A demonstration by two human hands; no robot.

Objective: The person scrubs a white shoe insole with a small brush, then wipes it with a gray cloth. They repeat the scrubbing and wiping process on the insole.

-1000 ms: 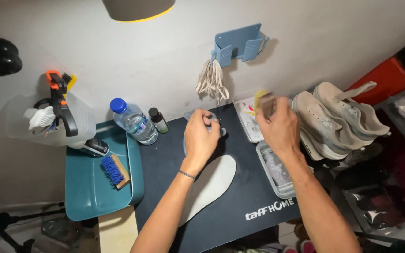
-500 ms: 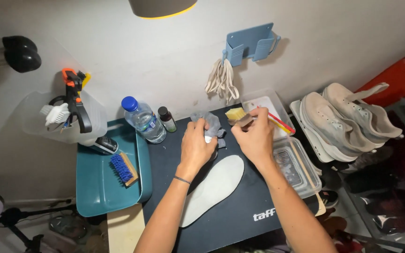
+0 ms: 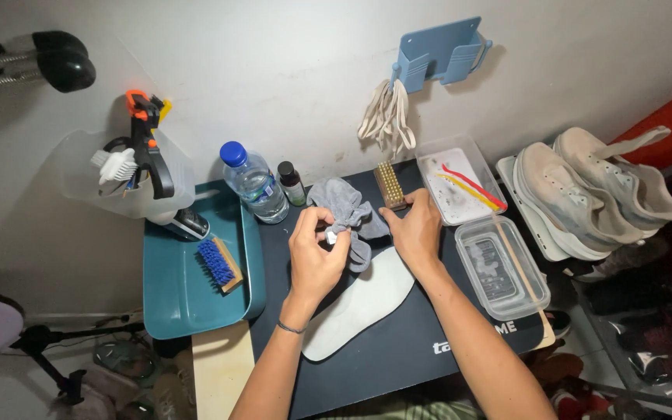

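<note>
Left hand is pinching a fold of the grey cloth between thumb and fingers. Right hand is resting beside it, fingers curled against the cloth's other edge and touching a wooden brush just beyond the fingertips. A white insole is lying directly under both wrists.

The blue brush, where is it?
In the head view, the blue brush lies in the teal tray, left of the left hand, below the water bottle.
</note>
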